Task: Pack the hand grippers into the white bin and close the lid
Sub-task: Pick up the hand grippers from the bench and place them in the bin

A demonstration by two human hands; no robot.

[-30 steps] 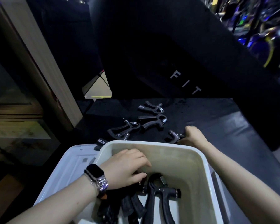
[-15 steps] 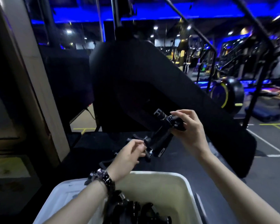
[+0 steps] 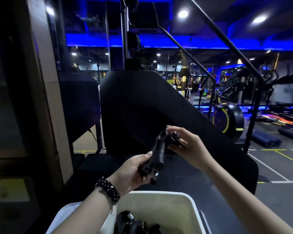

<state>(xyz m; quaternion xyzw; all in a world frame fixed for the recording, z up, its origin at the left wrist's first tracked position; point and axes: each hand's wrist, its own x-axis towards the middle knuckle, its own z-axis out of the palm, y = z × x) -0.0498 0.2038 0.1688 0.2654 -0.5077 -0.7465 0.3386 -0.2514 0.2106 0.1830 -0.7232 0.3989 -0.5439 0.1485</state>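
hand gripper lifted off table since a second ago, now above white bin; left hand clasps lower end, right hand pinches top; drop-in likely next.

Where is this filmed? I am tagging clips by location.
Most likely a commercial gym: a black exercise bike with a yellow-rimmed flywheel, rolled dark blue mats, and rows of workout machines under blue lighting.

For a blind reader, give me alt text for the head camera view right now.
Both hands hold one black hand gripper above the open white bin: left hand low, right hand on top. More grippers lie inside it; a dim gym behind.
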